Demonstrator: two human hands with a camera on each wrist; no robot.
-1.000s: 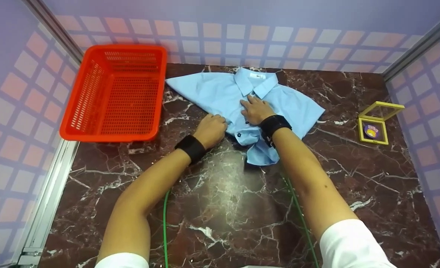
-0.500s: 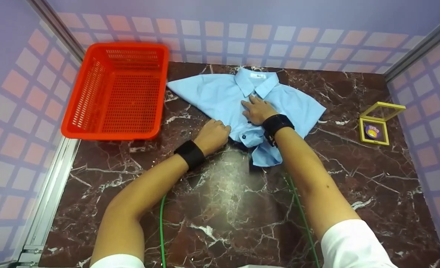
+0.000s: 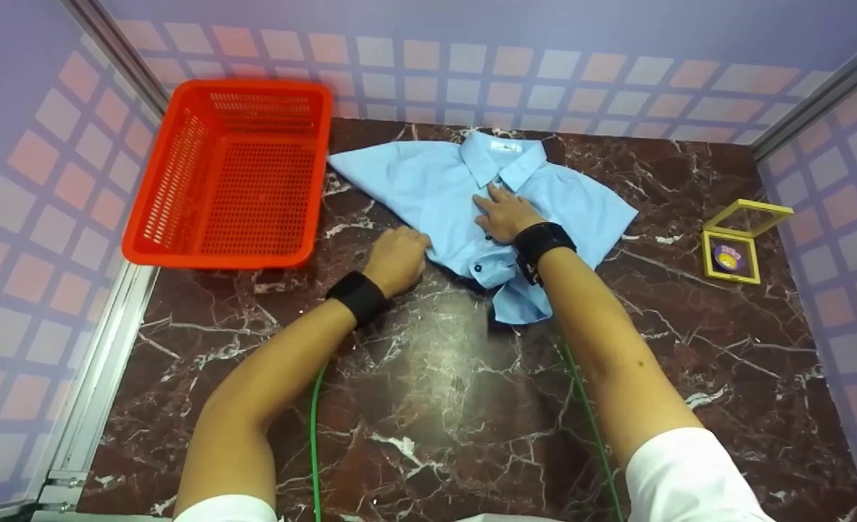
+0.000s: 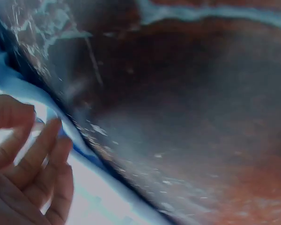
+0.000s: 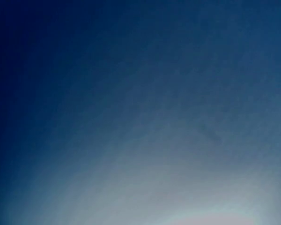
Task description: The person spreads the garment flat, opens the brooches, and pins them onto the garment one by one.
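Observation:
A light blue button-up shirt (image 3: 428, 177) lies on the dark marble-patterned surface, its collar (image 3: 521, 168) toward the back wall. The lower part is bunched and folded, with a dark button (image 3: 478, 268) showing. My right hand (image 3: 508, 215) rests on the shirt front just below the collar, fingers extended over the cloth. At the shirt's lower left edge is my left hand (image 3: 397, 261). In the left wrist view, that hand's fingers (image 4: 30, 161) bend loosely beside the cloth (image 4: 103, 197), with a gap between thumb and fingers. Only blurred blue fills the right wrist view.
A red plastic basket (image 3: 305, 239) stands at the back left, close to the shirt's left sleeve. On the right is a small yellow-framed case (image 3: 731, 257) with its lid up. Panelled walls enclose three sides. Green cables (image 3: 315, 442) run under both forearms.
My left hand has drawn slightly left, away from the shirt's edge that it was gripping. The right hand stays pressed on the shirt. The bunched lower cloth has shifted a little to the right.

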